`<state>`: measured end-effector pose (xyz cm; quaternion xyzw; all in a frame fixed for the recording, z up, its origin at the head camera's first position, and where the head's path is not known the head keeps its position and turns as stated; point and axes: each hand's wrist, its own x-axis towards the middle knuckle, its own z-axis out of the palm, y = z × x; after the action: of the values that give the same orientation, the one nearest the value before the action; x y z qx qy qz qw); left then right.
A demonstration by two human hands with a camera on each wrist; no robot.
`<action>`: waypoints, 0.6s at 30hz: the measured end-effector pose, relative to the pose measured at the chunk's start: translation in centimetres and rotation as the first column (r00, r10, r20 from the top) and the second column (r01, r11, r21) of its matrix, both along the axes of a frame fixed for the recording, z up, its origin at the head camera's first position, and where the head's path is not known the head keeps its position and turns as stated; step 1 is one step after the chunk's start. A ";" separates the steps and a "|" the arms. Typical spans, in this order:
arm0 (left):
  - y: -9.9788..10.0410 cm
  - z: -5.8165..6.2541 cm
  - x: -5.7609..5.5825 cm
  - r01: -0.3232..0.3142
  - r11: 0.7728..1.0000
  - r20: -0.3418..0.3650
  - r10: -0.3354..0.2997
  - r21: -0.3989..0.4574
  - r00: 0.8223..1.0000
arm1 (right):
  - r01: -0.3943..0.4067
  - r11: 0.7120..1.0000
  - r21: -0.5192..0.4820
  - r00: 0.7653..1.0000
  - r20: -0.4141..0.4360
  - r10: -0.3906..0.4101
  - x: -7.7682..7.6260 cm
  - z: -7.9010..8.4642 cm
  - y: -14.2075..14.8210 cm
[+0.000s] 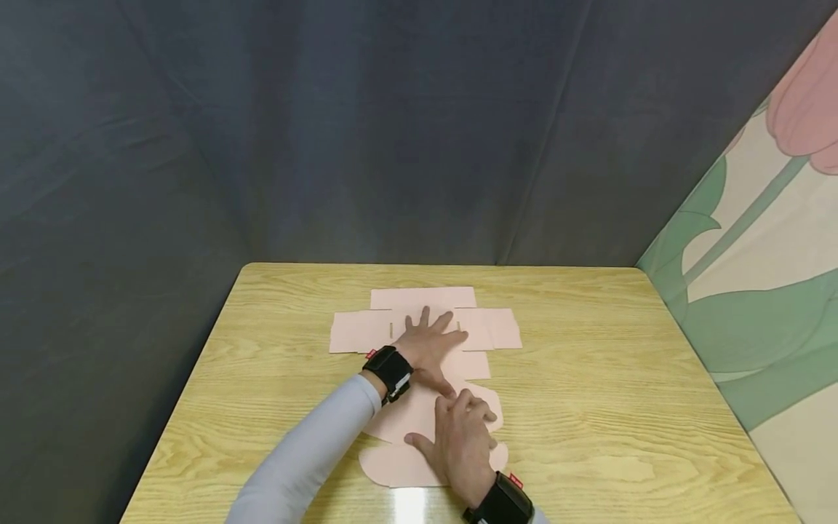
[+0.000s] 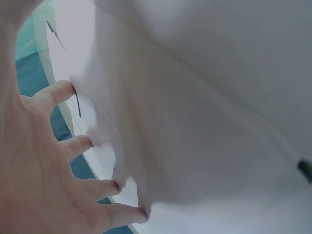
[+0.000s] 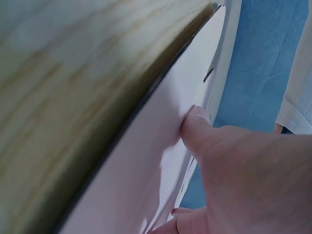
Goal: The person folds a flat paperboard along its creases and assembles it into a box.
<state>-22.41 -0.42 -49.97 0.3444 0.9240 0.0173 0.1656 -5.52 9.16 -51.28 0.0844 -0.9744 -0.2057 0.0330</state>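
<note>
A flat pale-pink cardboard box blank (image 1: 409, 418) with side flaps, narrow slots and rounded lower flaps lies on the wooden table. My left hand (image 1: 428, 348) is spread over its middle, and the left wrist view shows the straight fingertips (image 2: 131, 214) touching the card. Closer to the front, my right hand (image 1: 461, 444) rests on the rounded lower part, fingers slightly bent and thumb stretched out to the left. In the right wrist view that thumb (image 3: 197, 127) presses on the card's surface. The hands cover part of the blank.
The wooden table (image 1: 609, 378) has its far edge against a dark curtain (image 1: 406, 131). A cloth with a printed tulip (image 1: 753, 327) hangs along the right side. Black camera straps sit on both wrists.
</note>
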 end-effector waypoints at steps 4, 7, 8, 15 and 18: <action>0.6 0.1 0.0 0.022 1.000 0.024 -0.023 0.020 0.999 | -0.042 0.999 -0.028 0.998 0.040 0.043 -0.3 0.3 0.9; 1.1 -0.1 0.2 0.035 0.999 0.034 -0.036 0.037 0.999 | -0.069 0.992 -0.103 0.997 0.035 0.073 -0.4 0.7 1.9; 1.3 -0.2 0.4 0.036 0.998 0.035 -0.038 0.045 0.999 | -0.073 0.989 -0.132 0.997 0.027 0.078 -0.4 0.7 2.3; 1.2 -0.8 2.3 0.066 0.981 0.043 -0.075 0.181 0.996 | -0.032 0.964 -0.264 0.995 0.079 0.054 -0.1 1.4 4.3; 0.9 -1.0 3.3 0.068 0.973 0.026 -0.075 0.221 0.997 | -0.030 0.959 -0.281 0.989 0.133 0.069 -0.8 2.1 5.3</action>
<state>-19.12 0.52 -50.96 0.3933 0.9004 0.1191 0.1429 -6.28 14.42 -49.19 0.1176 -0.9911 -0.0592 -0.0193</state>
